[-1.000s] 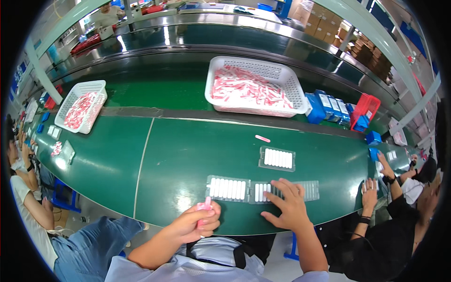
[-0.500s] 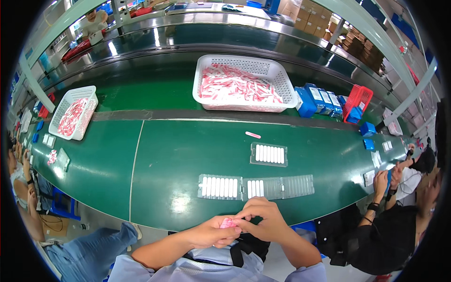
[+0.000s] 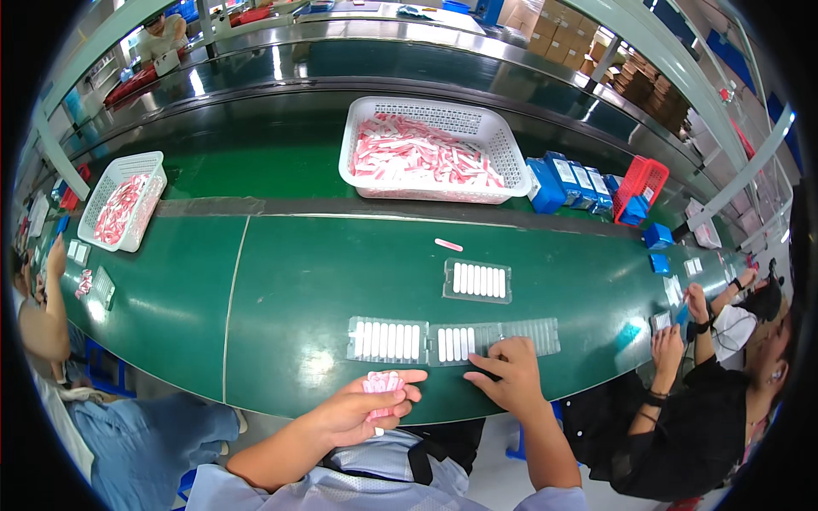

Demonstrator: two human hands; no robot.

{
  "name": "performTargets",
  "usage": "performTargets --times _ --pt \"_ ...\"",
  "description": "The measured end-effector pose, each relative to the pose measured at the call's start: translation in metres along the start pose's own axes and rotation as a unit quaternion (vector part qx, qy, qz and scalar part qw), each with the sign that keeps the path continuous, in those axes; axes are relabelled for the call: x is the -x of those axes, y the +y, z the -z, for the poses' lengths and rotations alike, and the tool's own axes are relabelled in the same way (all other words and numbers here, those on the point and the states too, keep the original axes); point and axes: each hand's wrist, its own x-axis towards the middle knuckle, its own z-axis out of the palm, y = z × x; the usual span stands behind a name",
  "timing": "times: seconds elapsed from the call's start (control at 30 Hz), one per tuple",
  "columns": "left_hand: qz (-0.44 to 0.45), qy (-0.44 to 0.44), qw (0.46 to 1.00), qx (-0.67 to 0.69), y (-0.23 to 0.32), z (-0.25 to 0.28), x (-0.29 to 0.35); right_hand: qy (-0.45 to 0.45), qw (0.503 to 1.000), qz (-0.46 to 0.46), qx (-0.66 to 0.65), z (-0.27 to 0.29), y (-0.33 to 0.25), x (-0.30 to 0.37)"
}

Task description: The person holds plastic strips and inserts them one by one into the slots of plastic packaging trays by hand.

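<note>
My left hand is closed around a bunch of small pink-and-white strips, held just off the table's front edge. My right hand is over a clear plastic tray with narrow slots. Its index fingertip is at the rightmost of several white strips in the tray's left part, and the thumb is spread away from it. Nothing shows between those fingers. Directly left lies a tray section filled with a row of white strips. Farther back is another filled tray.
A single pink strip lies beyond the trays. A large white basket of pink-and-white strips stands behind, with blue boxes and a red basket beside it. Another white basket is at left. People work on both sides.
My hands have parted: the right moved right and forward to the tray, the left moved slightly left with the bunch. One more white strip shows in the partly filled tray. The view shifted slightly.
</note>
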Motion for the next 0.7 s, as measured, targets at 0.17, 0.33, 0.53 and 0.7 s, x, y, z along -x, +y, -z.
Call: performTargets --times 0.17,0.33,0.53,0.7 --pt "0.003 -0.013 0.998 -0.059 0.0 -0.001 -0.005 0.105 0.992 -0.055 -0.047 -0.001 -0.009 0.005" --pt "0.045 -0.033 0.986 -0.157 -0.005 -0.017 -0.007 0.02 0.977 -0.06 -0.203 0.002 -0.065 -0.021" --pt "0.102 -0.084 0.978 -0.163 -0.006 -0.008 -0.007 -0.18 0.872 -0.198 -0.411 0.009 -0.068 -0.029" --pt "0.104 -0.111 0.973 -0.173 -0.007 -0.004 -0.007 -0.062 0.913 -0.182 -0.359 0.007 -0.053 -0.026"
